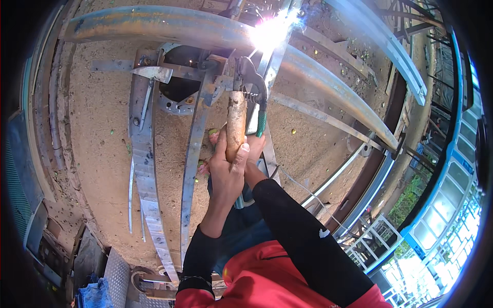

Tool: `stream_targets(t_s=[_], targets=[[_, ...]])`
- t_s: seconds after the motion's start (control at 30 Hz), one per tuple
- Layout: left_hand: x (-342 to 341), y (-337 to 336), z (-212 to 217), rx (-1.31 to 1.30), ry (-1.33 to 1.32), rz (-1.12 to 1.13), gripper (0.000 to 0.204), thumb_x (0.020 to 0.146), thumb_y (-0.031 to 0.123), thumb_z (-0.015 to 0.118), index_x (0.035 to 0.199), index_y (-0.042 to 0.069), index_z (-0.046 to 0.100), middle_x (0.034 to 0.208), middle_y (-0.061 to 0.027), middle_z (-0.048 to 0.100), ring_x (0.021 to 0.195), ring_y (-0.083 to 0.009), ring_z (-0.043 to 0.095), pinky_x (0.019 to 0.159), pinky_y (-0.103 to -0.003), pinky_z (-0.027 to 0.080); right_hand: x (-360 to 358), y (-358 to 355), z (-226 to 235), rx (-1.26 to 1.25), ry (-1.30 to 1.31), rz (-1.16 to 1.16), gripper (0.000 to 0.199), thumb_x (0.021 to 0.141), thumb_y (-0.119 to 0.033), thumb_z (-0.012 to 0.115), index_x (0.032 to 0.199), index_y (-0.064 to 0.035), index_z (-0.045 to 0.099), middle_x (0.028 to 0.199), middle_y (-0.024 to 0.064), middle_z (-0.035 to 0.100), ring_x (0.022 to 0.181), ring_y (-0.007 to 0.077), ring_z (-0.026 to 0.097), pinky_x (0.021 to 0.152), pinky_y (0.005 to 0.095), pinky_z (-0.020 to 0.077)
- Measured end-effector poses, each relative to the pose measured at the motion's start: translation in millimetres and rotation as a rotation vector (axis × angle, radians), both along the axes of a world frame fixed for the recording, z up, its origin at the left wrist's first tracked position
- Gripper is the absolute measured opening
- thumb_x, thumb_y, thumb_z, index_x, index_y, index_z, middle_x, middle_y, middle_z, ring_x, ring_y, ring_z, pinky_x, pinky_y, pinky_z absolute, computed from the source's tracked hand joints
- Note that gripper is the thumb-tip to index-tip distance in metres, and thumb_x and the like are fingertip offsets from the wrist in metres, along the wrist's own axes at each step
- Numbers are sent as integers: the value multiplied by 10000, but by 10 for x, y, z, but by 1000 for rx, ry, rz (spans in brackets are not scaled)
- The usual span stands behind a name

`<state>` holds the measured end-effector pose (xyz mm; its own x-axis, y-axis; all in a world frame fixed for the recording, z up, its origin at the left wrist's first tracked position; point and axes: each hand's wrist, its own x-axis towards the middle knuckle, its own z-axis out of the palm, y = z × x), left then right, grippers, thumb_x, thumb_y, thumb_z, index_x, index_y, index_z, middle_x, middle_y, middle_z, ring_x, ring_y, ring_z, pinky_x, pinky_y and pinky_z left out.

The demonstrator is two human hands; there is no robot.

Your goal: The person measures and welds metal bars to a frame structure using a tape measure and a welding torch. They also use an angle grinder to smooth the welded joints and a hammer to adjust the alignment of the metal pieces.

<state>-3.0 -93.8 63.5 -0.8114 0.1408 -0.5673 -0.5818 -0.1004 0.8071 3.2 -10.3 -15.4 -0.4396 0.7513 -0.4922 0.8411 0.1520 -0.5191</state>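
Observation:
Both hands are together on a welding electrode holder [236, 115] with a rough wooden handle, a spring and a green-covered lever. My left hand [228, 161] is closed round the lower wooden handle, thumb along it. Partly hidden behind it, my right hand [256, 145] has its fingers closed at the lower end of the green lever. A thin electrode tip shows above the jaws, leading toward a blinding white arc [269, 33]. The glare hides the spot where a curved rusty steel tube [169, 25] meets a straight metal bar [275, 59].
Left of my hands, a hammer [153, 74] lies on a long steel bar [146, 169]; a second flat bar [194, 154] runs alongside. Sandy ground [303, 149] spreads beneath. A thin cable [300, 186] crosses at right. Blue-framed panels [441, 195] stand along the right edge.

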Motion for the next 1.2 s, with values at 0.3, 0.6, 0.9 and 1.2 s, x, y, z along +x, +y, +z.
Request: stream_targets(t_s=[0.3, 0.6, 0.9, 1.2], targets=[[65, 19, -116, 1, 68, 55, 519, 927, 153, 615, 1392, -11, 457, 1067, -63, 610, 747, -63, 474, 622, -215, 375, -134, -10, 151, -70, -74, -41, 448, 710, -335, 767, 935, 39, 665, 839, 244, 696, 826, 417, 685, 758, 489, 523], [167, 79, -68, -5, 130, 104, 535, 929, 150, 606, 1381, -80, 437, 1230, -173, 587, 1137, -216, 548, 995, -335, 419, 3, -5, -81, 58, -29, -6, 475, 685, -365, 798, 913, 26, 654, 828, 249, 689, 836, 433, 679, 763, 496, 522], [87, 110, -89, 12, 81, 82, 507, 908, 150, 613, 1351, -61, 486, 1251, -153, 580, 1131, -198, 549, 989, -323, 424, 15, 32, -41, -34, -27, -35, 529, 664, -384, 832, 950, 25, 657, 861, 244, 697, 865, 426, 681, 771, 492, 521], [129, 138, -76, 4, 167, 126, 534, 924, 155, 607, 1379, -77, 449, 1253, -161, 582, 1139, -205, 547, 987, -327, 427, 70, 81, -185, -52, -59, -38, 478, 696, -354, 782, 952, 31, 660, 870, 256, 692, 870, 436, 674, 788, 498, 514]])
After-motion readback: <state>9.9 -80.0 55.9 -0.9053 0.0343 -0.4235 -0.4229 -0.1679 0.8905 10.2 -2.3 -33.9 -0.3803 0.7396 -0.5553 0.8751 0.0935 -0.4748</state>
